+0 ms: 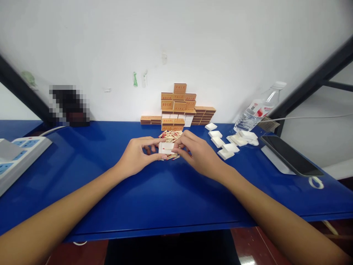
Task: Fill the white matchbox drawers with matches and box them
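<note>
My left hand (139, 152) is closed on the left end of a small white matchbox tray (165, 150), with the thumb along its near edge. In the tray's open top shows a match (167, 148) with a red head pointing left. My right hand (194, 149) pinches the right end of that match at the tray's right side; whether its fingers also touch the tray I cannot tell. A heap of loose matches (171, 136) lies under and behind the tray, partly hidden by my hands.
Stacked orange matchboxes (179, 96) stand against the wall behind the heap. Several white trays (217, 141) lie to the right, near a leaning water bottle (257, 106) and a phone (292, 154). A power strip (24, 154) is on the left of the blue table (154, 209).
</note>
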`<control>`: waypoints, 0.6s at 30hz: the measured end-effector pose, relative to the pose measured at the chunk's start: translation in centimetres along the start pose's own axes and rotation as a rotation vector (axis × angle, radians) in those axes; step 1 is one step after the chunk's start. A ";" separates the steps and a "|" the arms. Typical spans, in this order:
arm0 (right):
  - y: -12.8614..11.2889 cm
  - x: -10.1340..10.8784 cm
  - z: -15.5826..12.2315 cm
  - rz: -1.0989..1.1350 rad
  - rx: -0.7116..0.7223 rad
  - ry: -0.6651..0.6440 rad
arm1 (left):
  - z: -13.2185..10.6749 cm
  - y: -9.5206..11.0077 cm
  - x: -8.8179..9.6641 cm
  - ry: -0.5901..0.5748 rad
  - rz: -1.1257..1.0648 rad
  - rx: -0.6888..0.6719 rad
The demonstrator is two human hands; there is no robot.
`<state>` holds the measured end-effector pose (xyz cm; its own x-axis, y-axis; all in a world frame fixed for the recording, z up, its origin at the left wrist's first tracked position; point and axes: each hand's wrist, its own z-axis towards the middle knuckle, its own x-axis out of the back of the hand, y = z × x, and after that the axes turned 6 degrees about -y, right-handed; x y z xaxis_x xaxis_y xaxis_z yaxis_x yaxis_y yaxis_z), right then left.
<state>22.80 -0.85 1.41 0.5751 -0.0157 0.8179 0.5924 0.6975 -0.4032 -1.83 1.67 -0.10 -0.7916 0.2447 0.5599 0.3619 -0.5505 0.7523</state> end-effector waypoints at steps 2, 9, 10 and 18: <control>0.0 -0.1 0.0 0.007 0.015 0.004 | 0.0 0.1 -0.1 -0.002 -0.011 0.001; 2.8 0.5 -0.7 0.002 -0.061 -0.180 | 0.5 -1.0 1.0 0.104 -0.009 0.106; 3.2 0.5 -0.7 -0.002 -0.081 -0.237 | 0.6 -1.1 1.1 0.122 -0.005 0.121; 3.7 0.5 -0.8 0.016 -0.169 -0.392 | 0.7 -1.3 1.2 0.117 0.037 0.121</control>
<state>25.77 1.18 0.03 0.3464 0.2900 0.8921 0.6879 0.5680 -0.4518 -2.88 3.27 -0.19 -0.8261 0.1275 0.5489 0.4429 -0.4553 0.7724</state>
